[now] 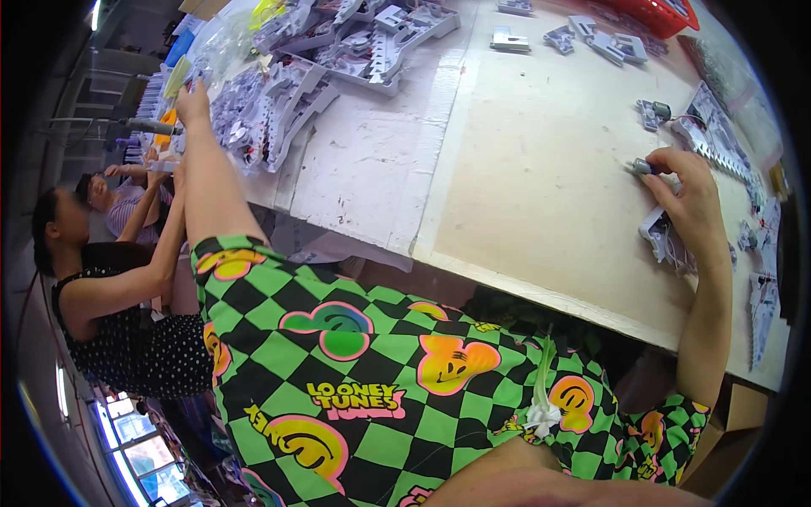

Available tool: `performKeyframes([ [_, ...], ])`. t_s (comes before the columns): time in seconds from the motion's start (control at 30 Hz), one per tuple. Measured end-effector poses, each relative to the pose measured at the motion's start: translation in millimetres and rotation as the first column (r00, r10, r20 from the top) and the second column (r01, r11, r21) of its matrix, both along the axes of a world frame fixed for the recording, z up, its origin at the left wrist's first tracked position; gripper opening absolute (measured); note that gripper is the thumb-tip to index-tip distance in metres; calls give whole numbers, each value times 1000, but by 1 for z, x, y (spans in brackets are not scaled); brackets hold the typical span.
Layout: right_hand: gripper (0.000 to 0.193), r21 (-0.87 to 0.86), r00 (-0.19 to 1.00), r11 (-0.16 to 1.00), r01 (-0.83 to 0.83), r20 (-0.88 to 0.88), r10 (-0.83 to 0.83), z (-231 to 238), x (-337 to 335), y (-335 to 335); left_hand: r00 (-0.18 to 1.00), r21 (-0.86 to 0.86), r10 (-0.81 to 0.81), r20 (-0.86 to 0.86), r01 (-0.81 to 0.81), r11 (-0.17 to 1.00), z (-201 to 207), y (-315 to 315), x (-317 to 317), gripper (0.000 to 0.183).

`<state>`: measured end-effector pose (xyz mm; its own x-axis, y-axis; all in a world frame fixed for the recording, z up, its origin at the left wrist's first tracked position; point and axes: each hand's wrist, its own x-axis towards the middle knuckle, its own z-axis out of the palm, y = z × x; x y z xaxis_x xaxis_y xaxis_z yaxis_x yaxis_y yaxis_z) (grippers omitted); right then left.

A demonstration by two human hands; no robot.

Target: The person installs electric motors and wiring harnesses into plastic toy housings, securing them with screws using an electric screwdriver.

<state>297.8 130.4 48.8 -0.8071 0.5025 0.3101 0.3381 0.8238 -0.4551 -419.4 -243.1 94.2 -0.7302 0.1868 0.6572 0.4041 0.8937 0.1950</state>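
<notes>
My right hand [691, 193] is over the right side of the table, its thumb and fingers pinched on a small motor [642, 166] with a silvery cylindrical body. Beneath that hand lies a grey plastic part [655, 232] with thin wires, partly hidden by the fingers. My left hand [193, 103] is stretched far out to the left, at the edge of a heap of grey plastic parts [241, 110]. Its fingers look curled together; whatever they hold is too small to make out.
More grey toothed housings [380, 42] are piled at the far left. Several small grey parts [604, 42] lie at the back, near a red basket [663, 13]. Long toothed pieces [718, 139] line the right edge. Two people sit at the left; one wears a dotted top [135, 355].
</notes>
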Motion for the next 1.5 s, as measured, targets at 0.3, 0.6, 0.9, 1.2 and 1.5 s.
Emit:
performKeyframes([
  [0.3,15,56,994,994,-95,65,92,-11,-5,46,593,169,-681,-430,794,584,25,205,256,26],
  [0.6,15,74,993,990,-122,10,122,-18,1,58,436,-113,-854,286,900,421,-78,374,408,59],
  [0.9,13,124,986,979,-164,-12,166,-24,1,70,244,-6,-940,239,968,250,-85,378,422,40],
  [1.2,15,74,988,985,-155,15,154,-29,3,65,51,151,-985,165,986,76,-65,330,467,43],
  [1.5,16,110,992,986,-129,16,128,-25,-1,52,62,138,-992,113,987,78,-48,287,462,47],
])
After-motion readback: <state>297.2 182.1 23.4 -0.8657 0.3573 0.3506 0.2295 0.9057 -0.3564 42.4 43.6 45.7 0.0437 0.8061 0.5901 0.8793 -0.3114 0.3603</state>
